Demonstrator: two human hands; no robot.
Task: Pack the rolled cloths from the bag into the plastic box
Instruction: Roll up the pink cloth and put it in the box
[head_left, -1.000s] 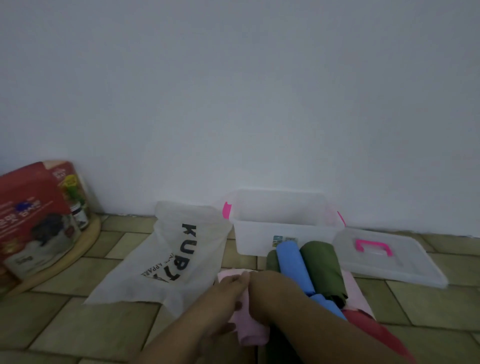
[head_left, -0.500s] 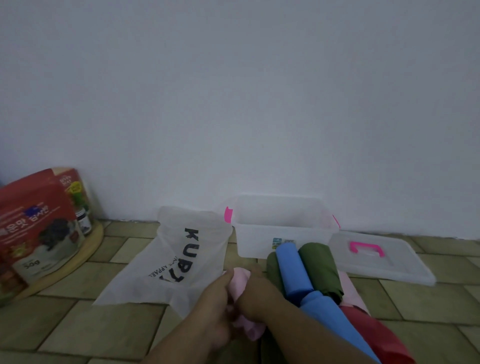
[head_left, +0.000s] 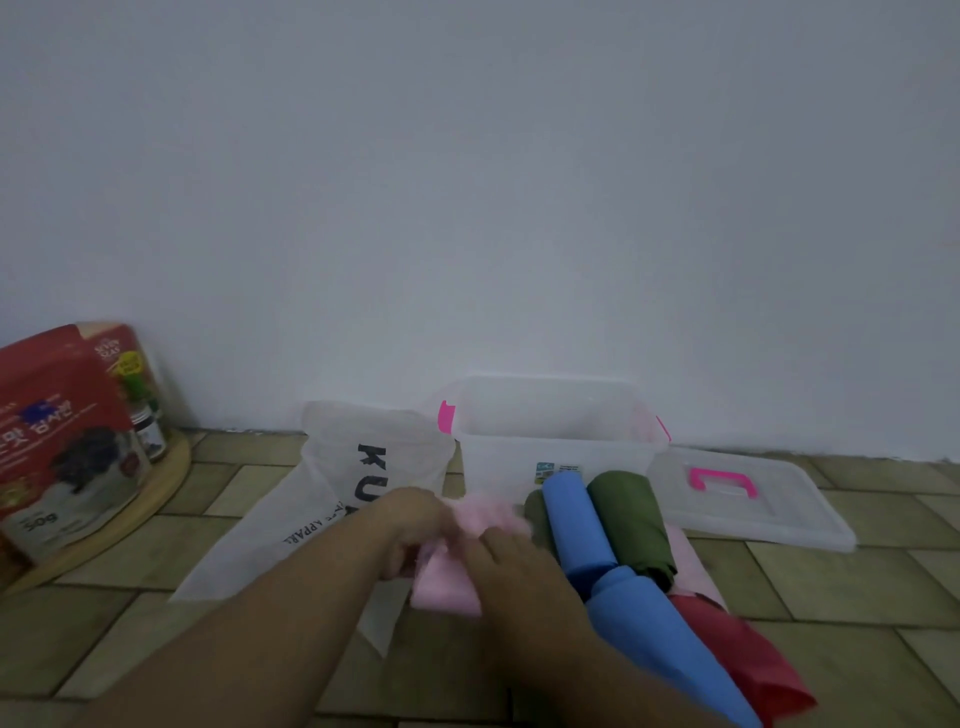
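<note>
A clear plastic box (head_left: 550, 447) with pink clips stands open against the wall, with nothing visible in it. In front of it lie rolled cloths: a blue one (head_left: 576, 525), a green one (head_left: 631, 514), a second blue one (head_left: 654, 639) and a red one (head_left: 753, 665). Both hands hold a pink cloth (head_left: 457, 566) just left of them: my left hand (head_left: 410, 530) grips its left side, and my right hand (head_left: 514, 561) grips its right side. A flat white bag (head_left: 332, 499) with black lettering lies to the left.
The box's clear lid (head_left: 748, 499), with a pink handle, lies on the tiled floor right of the box. At far left a red snack package (head_left: 57, 441) and a jar stand on a round wooden tray (head_left: 156, 499). A white wall runs behind everything.
Both hands have lifted the pink cloth slightly and shifted it toward the box. The view has tilted a little; the other rolls and the box stayed put.
</note>
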